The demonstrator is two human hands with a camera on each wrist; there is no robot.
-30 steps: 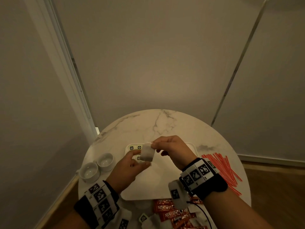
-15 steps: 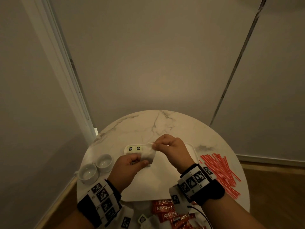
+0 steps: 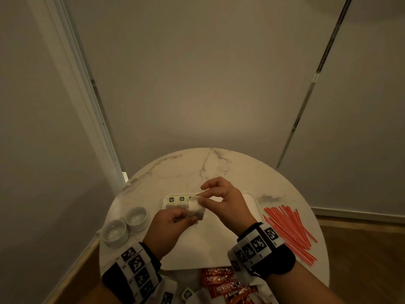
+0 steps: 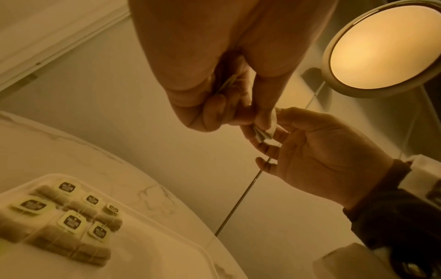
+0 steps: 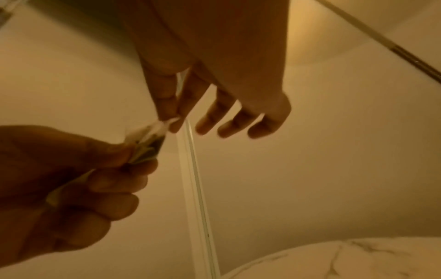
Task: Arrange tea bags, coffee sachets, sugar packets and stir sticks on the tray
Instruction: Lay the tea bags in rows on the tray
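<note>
Over the white tray (image 3: pixel 219 244) both hands hold one tea bag (image 3: pixel 198 215) in a white paper wrapper (image 3: pixel 193 205). My left hand (image 3: pixel 188 218) grips its lower, darker part. Thumb and forefinger of my right hand (image 3: pixel 200 199) pinch the wrapper's top edge, the other fingers spread. The right wrist view shows that pinch on the wrapper (image 5: pixel 164 124) and the left hand (image 5: pixel 71 160) below it. Several unwrapped tea bags (image 4: pixel 69 220) with black tags lie in rows at the tray's far left corner (image 3: pixel 176 199).
Red stir sticks (image 3: pixel 289 229) lie fanned out on the round marble table (image 3: pixel 208 170), right of the tray. Red coffee sachets (image 3: pixel 219 279) and white packets are piled at the near edge. Two white ramekins (image 3: pixel 125 226) stand to the left. Walls close in behind.
Both hands have drifted slightly forward over the tray. The white wrapper has been drawn upward, and the darker tea bag now shows below it in my left hand.
</note>
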